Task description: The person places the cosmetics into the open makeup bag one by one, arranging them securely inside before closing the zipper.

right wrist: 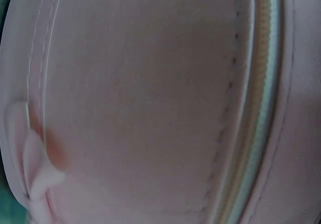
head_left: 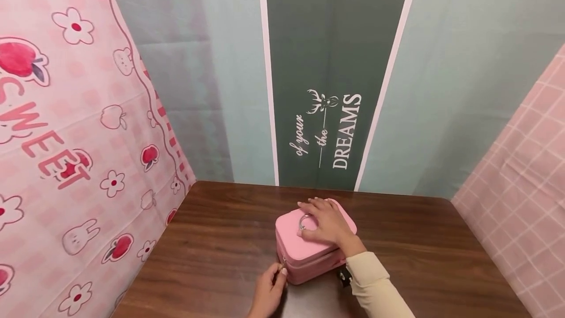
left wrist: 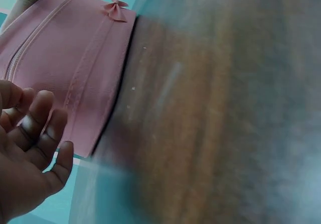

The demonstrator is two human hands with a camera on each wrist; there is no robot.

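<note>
A pink zippered case (head_left: 293, 233) sits on the wooden table, with a silver ring handle (head_left: 302, 221) on its lid. My right hand (head_left: 327, 222) rests on the lid with its fingers spread, the thumb beside the ring. At the case's near left corner, my left hand (head_left: 267, 288) pinches the small zipper pull (head_left: 284, 261) between thumb and finger. In the left wrist view the zipper track (left wrist: 31, 37) runs along the side, and a pink bow (left wrist: 116, 10) decorates the lower part. The right wrist view shows the zipper (right wrist: 262, 91) and bow (right wrist: 35, 158) up close.
Brown wood tabletop (head_left: 212, 239) surrounds the case. A grey-green printed curtain (head_left: 322, 38) hangs behind the table. Pink patterned cloths hang at the left (head_left: 101, 136) and right (head_left: 521, 171). A small black device (head_left: 344, 277) is at my right wrist.
</note>
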